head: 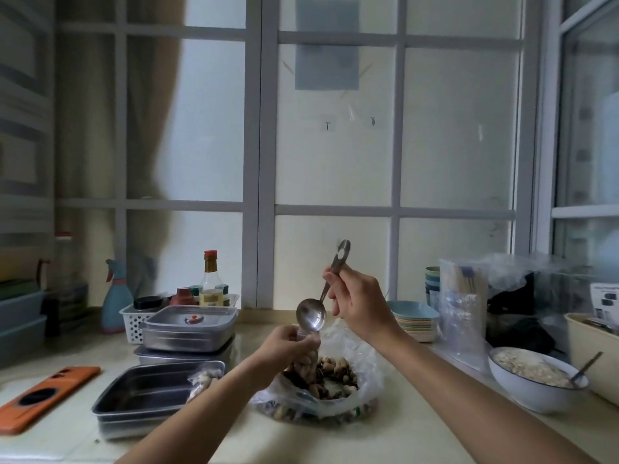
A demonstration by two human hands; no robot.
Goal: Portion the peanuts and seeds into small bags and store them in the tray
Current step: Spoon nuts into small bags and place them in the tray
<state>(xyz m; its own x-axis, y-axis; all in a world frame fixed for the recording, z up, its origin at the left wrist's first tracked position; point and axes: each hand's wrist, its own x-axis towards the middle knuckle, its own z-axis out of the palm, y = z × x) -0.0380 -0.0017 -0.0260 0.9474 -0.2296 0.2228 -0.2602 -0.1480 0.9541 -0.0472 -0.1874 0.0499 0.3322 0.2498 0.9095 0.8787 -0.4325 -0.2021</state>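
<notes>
A: Why is the L hand (pixel 288 343) so high?
B: Its fingers are clamped round the neck of the small bag (pixel 306 361), keeping the mouth up under the spoon (pixel 313 316). Bag hangs upright, long axis approx. vertical, over the big peanut bag (pixel 331 380) on the worktop (pixel 418 423) (spills drop back in, I'd guess).
A: R hand (pixel 355 303)?
B: Fingers pinch the handle. Spoon steep: handle up-right, bowl down at the mouth, looks empty.
A: Tray (pixel 134 396)?
B: Front-left, w/ one filled bag (pixel 204 380) at its right end. Seed bowl (pixel 532 383) far right.
</notes>
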